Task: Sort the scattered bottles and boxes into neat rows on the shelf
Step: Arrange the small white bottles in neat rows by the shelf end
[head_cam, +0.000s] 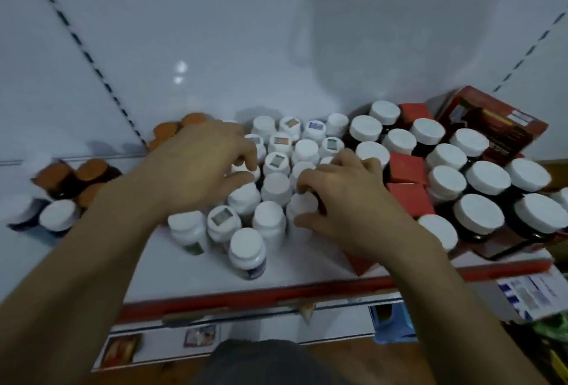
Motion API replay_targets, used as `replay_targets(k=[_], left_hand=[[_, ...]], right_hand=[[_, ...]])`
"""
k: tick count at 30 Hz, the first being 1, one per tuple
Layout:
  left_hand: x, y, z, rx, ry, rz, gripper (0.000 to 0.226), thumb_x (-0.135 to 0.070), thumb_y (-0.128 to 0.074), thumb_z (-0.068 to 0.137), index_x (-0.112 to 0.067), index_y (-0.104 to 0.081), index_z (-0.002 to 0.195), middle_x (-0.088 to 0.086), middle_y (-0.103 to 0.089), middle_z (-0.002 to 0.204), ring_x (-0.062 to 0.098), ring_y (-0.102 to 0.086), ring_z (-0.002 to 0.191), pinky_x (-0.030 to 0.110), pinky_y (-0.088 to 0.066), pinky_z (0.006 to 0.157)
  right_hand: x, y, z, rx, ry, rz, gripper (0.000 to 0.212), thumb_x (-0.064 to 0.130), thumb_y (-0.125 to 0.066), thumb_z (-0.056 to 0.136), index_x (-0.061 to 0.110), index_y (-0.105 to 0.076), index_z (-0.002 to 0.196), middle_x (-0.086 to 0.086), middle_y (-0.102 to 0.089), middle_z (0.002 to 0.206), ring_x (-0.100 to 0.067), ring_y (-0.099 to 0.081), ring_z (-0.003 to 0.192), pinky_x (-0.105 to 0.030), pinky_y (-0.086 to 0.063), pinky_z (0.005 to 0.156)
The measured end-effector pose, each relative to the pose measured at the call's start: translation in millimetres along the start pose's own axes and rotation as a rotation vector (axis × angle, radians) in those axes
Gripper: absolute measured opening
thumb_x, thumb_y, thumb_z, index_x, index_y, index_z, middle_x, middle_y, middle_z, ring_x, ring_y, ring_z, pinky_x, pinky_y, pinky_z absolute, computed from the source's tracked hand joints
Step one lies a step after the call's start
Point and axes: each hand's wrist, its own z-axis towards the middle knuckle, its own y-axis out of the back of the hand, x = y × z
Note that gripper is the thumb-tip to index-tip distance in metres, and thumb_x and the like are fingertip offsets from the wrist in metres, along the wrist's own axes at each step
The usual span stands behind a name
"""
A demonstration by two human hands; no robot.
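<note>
A cluster of small white bottles [276, 188] with white caps stands in the middle of the white shelf [190, 274]. My left hand [203, 166] reaches over the cluster's left side, its fingers curled round a white bottle [246, 194]. My right hand [347, 197] is on the cluster's right side, fingers and thumb curled round another white bottle [302, 209]. Dark jars with wide white lids [488, 178] stand in rows on the right. Small red boxes [407, 169] sit between the two groups.
Orange-capped dark bottles [86, 175] stand at the left, with more of them at the back [172, 131]. A large red box [495, 126] leans at the back right. The shelf's red front edge [276, 295] runs below the bottles; a lower shelf with boxes [199, 335] shows beneath.
</note>
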Motion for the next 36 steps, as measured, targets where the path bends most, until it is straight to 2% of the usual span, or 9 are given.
replay_targets(k=[5, 12, 16, 20, 24, 28, 30, 33, 36], left_hand=[[4.0, -20.1, -13.9, 0.065, 0.024, 0.038, 0.041, -0.037, -0.076, 0.089, -0.030, -0.066, 0.128, -0.003, -0.059, 0.114, 0.022, -0.051, 0.104, 0.043, -0.048, 0.082], [7.5, -26.0, 5.7, 0.256, -0.019, 0.145, 0.036, -0.047, -0.061, 0.096, -0.030, -0.058, 0.127, -0.003, -0.044, 0.119, 0.018, -0.036, 0.107, 0.038, -0.031, 0.082], [36.0, -1.4, -32.5, -0.082, 0.066, -0.217, 0.038, -0.048, -0.043, 0.101, -0.022, -0.059, 0.124, -0.003, -0.055, 0.118, 0.017, -0.050, 0.112, 0.039, -0.041, 0.094], [65.5, 8.3, -113.5, -0.586, 0.285, -0.773, 0.027, -0.033, -0.042, 0.104, -0.022, -0.062, 0.118, -0.007, -0.067, 0.103, 0.005, -0.063, 0.088, 0.018, -0.049, 0.076], [106.7, 9.2, -204.8, -0.880, 0.488, -1.127, 0.024, -0.037, -0.047, 0.103, -0.027, -0.065, 0.115, 0.001, -0.068, 0.107, 0.024, -0.068, 0.099, 0.039, -0.061, 0.082], [165.2, 22.5, -304.8, -1.065, 0.595, -1.705, 0.023, -0.030, -0.057, 0.101, -0.015, -0.068, 0.115, 0.007, -0.071, 0.100, 0.028, -0.072, 0.095, 0.041, -0.062, 0.079], [195.3, 32.0, -358.7, -1.149, 0.676, -1.920, 0.024, -0.027, -0.057, 0.098, -0.013, -0.071, 0.111, 0.007, -0.073, 0.092, 0.027, -0.075, 0.085, 0.037, -0.062, 0.072], [233.9, 43.1, -438.3, -1.253, 0.784, -1.987, 0.024, -0.032, -0.060, 0.093, -0.016, -0.071, 0.107, 0.004, -0.070, 0.087, 0.022, -0.072, 0.076, 0.033, -0.059, 0.067], [266.6, 55.3, -508.3, -1.348, 0.779, -1.987, 0.026, -0.036, -0.067, 0.086, -0.017, -0.069, 0.104, 0.003, -0.069, 0.088, 0.020, -0.070, 0.077, 0.033, -0.059, 0.068]], right_hand=[[2.5, -5.6, 3.7, -0.002, -0.006, -0.033, 0.044, 0.047, -0.073, 0.083, 0.030, -0.047, 0.115, 0.010, -0.065, 0.109, -0.025, -0.039, 0.116, -0.043, -0.028, 0.089], [-18.9, 15.7, -1.6, -0.474, -0.216, 0.623, 0.033, 0.046, -0.059, 0.092, 0.031, -0.061, 0.121, 0.015, -0.064, 0.105, -0.001, -0.059, 0.090, -0.019, -0.045, 0.075], [17.0, 9.8, 3.7, -0.626, -0.331, 0.983, 0.026, 0.036, -0.051, 0.104, 0.024, -0.069, 0.119, 0.012, -0.070, 0.103, -0.010, -0.064, 0.082, -0.029, -0.053, 0.066], [87.5, 0.6, 15.7, -0.536, -0.292, 1.519, 0.024, 0.033, -0.052, 0.103, 0.018, -0.067, 0.114, -0.001, -0.072, 0.101, -0.017, -0.063, 0.073, -0.029, -0.054, 0.058], [189.3, -12.7, 44.6, -0.390, -0.200, 1.873, 0.027, 0.036, -0.052, 0.096, 0.017, -0.059, 0.113, -0.006, -0.075, 0.111, -0.030, -0.075, 0.078, -0.035, -0.061, 0.064], [308.3, -41.6, 81.5, -0.210, -0.128, 2.010, 0.023, 0.040, -0.054, 0.096, 0.021, -0.055, 0.108, -0.008, -0.071, 0.119, -0.028, -0.073, 0.085, -0.032, -0.056, 0.064], [370.3, -55.6, 100.9, -0.141, -0.160, 2.049, 0.040, 0.048, -0.058, 0.094, 0.016, -0.055, 0.119, -0.010, -0.066, 0.119, -0.023, -0.068, 0.081, -0.031, -0.053, 0.062], [457.6, -71.4, 126.5, -0.102, -0.220, 1.999, 0.035, 0.044, -0.069, 0.084, 0.021, -0.063, 0.110, -0.002, -0.070, 0.109, -0.018, -0.068, 0.081, -0.031, -0.054, 0.062], [533.9, -83.4, 149.9, 0.086, -0.044, 1.852, 0.031, 0.022, -0.079, 0.079, 0.026, -0.068, 0.107, 0.000, -0.071, 0.111, -0.018, -0.068, 0.092, -0.028, -0.052, 0.063]])
